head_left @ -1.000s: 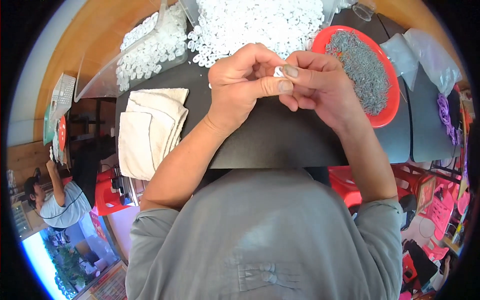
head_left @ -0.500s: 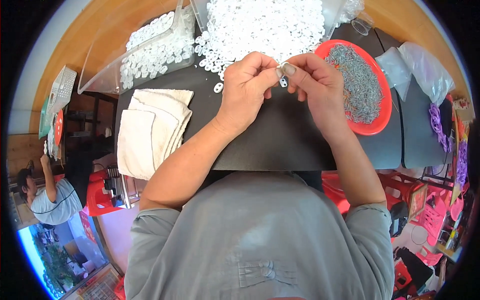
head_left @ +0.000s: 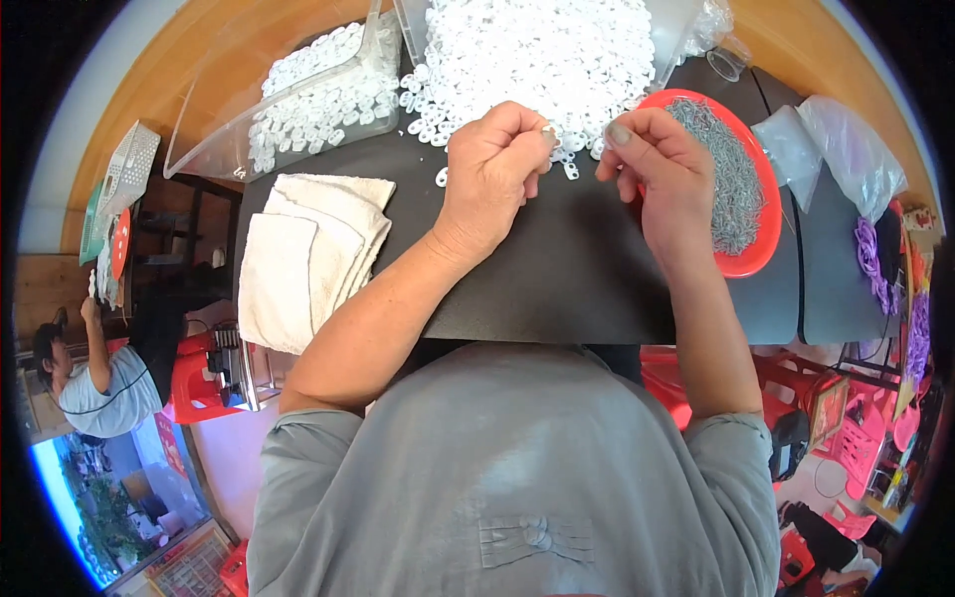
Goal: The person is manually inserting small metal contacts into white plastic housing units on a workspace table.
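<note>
Plain white covered the heaped small pieces [head_left: 542,65], while the bowl [head_left: 744,264] was bright red and its metal bits [head_left: 724,179] dull silvery grey. The table [head_left: 567,279] was black, the folded cloths [head_left: 279,264] unpatterned cream. Solid grey coloured the shirt [head_left: 517,438], purple the bundled cord [head_left: 868,259], and hot pink a chair [head_left: 861,453].

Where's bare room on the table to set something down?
Bare table shows between the forearms, from the hands to the near edge; another patch between the red bowl and purple cord. Farther back, white pieces and a clear bin crowd it.
</note>
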Tool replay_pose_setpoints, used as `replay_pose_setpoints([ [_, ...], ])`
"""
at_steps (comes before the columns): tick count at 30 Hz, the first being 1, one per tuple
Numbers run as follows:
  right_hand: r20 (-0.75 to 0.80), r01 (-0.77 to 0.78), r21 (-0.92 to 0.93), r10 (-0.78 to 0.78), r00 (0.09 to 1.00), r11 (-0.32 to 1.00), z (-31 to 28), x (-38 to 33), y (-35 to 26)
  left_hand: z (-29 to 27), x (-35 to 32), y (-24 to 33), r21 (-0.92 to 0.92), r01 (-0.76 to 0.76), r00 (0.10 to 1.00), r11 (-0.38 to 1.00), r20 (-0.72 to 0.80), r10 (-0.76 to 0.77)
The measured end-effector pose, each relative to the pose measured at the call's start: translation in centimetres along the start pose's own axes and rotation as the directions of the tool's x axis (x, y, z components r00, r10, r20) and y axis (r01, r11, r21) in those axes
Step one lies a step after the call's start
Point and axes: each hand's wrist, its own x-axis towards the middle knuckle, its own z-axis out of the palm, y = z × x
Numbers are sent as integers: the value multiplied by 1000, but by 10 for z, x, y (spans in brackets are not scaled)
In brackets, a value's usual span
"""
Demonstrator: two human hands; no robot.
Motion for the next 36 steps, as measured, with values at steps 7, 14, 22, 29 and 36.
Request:
replay_pose_setpoints([
  [7, 41, 333, -381, -344, 938, 863, 4, -2, 4, 6, 0, 0, 9, 71, 997, 997, -7, -70],
  [14, 164, 520, -577, -534, 829, 630, 9, 0, 13, 6, 1, 2, -1, 119, 993, 993, 19, -119],
  [22, 179, 506, -637, -527, 831, 582, 8, 1, 15, 7, 1, -1, 8, 116, 992, 993, 49, -116],
  [29, 251, 530, -673, -514, 820, 516, 7, 1, 16, 6, 1, 5, 63, 184, 982, 981, 38, -186],
  [36, 258, 518, -694, -499, 828, 501, 9, 1, 20, 6, 2, -1, 93, 183, 981, 979, 53, -188],
])
